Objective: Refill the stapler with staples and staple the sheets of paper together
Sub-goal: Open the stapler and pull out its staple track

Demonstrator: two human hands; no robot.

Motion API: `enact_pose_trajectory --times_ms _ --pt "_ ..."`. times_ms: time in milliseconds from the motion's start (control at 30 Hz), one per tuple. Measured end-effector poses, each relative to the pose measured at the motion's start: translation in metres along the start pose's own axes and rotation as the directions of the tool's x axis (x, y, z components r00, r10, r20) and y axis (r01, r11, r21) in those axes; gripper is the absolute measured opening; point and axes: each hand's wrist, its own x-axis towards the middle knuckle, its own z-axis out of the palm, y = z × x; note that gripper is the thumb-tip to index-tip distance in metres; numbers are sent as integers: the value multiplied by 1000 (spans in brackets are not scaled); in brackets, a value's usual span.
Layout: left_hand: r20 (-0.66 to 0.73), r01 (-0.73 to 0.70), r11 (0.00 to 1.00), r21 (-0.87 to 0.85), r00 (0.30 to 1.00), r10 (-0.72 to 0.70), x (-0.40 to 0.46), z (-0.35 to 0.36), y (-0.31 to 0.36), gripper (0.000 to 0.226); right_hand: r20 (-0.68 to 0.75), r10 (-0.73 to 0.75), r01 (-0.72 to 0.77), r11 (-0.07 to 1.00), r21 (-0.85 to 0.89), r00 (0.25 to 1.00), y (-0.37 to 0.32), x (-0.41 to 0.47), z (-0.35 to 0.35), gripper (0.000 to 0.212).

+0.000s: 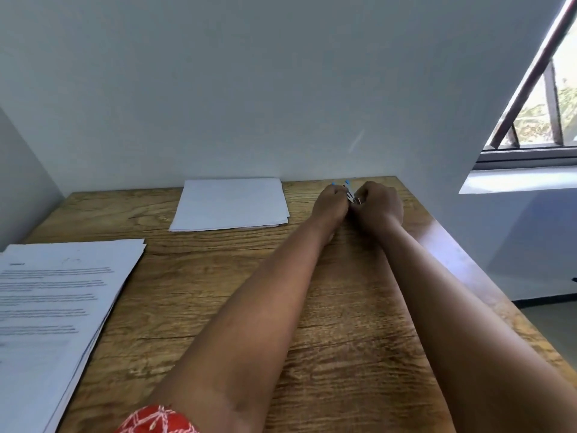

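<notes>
Both hands meet at the far right of the wooden desk (218,276), close to the wall. My left hand (331,203) and my right hand (379,204) have their fingers curled round a small object (350,192) with blue and white parts and a bit of metal. It is mostly hidden between them, and I cannot tell whether it is the stapler or a staple box. A small stack of blank white sheets (231,203) lies to the left of the hands by the wall. A thicker stack of printed pages (53,307) lies at the near left.
A pale wall closes off the back of the desk and a side wall the left. The desk's right edge (468,267) drops to the floor below a barred window (543,114). Bare wood lies between the paper stacks and my forearms.
</notes>
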Motion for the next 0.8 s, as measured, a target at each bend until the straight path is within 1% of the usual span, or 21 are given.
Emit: enact_pose_trajectory --times_ms 67,133,200,233,367,433,467,533,600,667,733,800 --pt "-47 -10 1000 0 999 10 -6 -5 2 33 -11 35 -34 997 72 999 -6 -7 -3 19" --pt "-94 -23 1000 1 995 23 -12 -12 1 31 -20 78 -74 986 152 997 -13 -16 -4 15" --pt "-123 -31 999 -9 992 30 -21 -23 0 29 -20 106 -99 970 222 994 -20 -30 -3 19" --pt "-139 -31 999 -11 990 29 -26 -29 -2 27 -17 115 -107 963 247 993 -24 -38 -3 20" --pt "-209 -7 1000 6 978 8 -44 -53 -7 31 -6 105 -98 946 309 994 -39 -70 -2 13" --pt "-232 -16 999 29 972 23 -55 -64 -9 28 -12 75 -68 945 319 997 -50 -85 -2 15" --pt "-240 -21 999 34 970 29 -57 -68 -10 30 -16 56 -48 945 323 998 -54 -89 -2 16" --pt "-259 -35 999 29 965 42 -72 -82 -13 38 -12 -4 8 943 333 1000 -64 -108 -1 15" --pt "-284 -24 1000 2 959 24 -78 -92 -15 49 -1 -64 60 932 358 998 -66 -115 3 12" --pt "-296 -11 998 -54 955 -5 -90 -111 -18 55 35 -138 110 899 425 990 -70 -129 7 17" --pt "-281 -9 991 -137 959 -30 -103 -132 -20 50 80 -207 137 847 514 975 -77 -141 12 24" --pt "-264 -16 984 -179 964 -32 -114 -150 -21 30 106 -214 109 793 600 971 -84 -149 18 27"
